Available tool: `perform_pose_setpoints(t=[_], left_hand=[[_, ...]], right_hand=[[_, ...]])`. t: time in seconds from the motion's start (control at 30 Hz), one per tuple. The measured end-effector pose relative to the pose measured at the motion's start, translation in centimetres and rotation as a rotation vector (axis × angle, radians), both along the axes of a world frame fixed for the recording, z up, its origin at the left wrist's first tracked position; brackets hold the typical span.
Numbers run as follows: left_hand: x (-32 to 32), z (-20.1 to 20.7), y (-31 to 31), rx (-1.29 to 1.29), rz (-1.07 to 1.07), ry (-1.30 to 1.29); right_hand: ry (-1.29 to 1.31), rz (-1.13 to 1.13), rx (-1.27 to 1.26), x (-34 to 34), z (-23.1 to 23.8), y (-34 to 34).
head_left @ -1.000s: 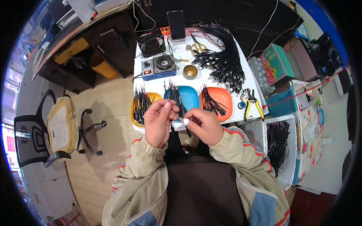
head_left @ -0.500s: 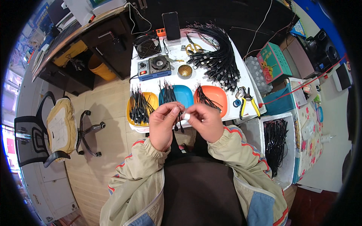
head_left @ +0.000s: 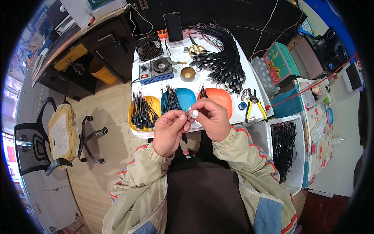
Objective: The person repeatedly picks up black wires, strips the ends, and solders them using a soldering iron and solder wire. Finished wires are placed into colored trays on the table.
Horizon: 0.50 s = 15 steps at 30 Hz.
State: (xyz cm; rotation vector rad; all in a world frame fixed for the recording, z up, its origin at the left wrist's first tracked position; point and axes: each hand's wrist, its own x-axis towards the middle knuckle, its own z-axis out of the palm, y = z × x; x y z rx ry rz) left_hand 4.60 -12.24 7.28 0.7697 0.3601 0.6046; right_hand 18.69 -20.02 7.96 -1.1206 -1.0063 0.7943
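Note:
My left hand (head_left: 170,130) is closed, its thumb and fingers pinching a short black cable (head_left: 184,137) whose end hangs below the fingers. Against it comes my right hand (head_left: 212,119), closed too, with its fingertips meeting the left ones. A small white piece (head_left: 194,114) shows at the right fingertips; whether it is held or wrapped on a finger I cannot tell. Just beyond the hands stand a yellow tray (head_left: 156,104), a blue tray (head_left: 188,97) and an orange tray (head_left: 223,100), each with short black cables in it. The cable's upper end is hidden by the fingers.
Farther back are a soldering pot unit (head_left: 156,71), a small brass bowl (head_left: 187,73), a fan (head_left: 150,50), a phone (head_left: 173,26) and a large cable bundle (head_left: 226,58). Yellow-handled wire strippers (head_left: 255,107) lie right. A white foam box (head_left: 299,156) holds cables; an office chair (head_left: 62,132) stands left.
My right hand has shifted slightly left and up, closer to the left fingertips. The white piece sits higher. The whole view has shifted a little.

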Motion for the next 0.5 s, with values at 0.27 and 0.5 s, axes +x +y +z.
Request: perform_pose_setpoints(t=[0.27, 0.5], left_hand=[[-0.29, -0.29, 0.37, -0.165, -0.136, -0.112], [-0.55, -0.24, 0.60, -0.229, -0.208, -0.134]], right_hand=[[0.352, 0.100, -0.044, -0.20, -0.43, -0.08], [0.294, 0.090, -0.070, -0.28, 0.11, -0.29]])
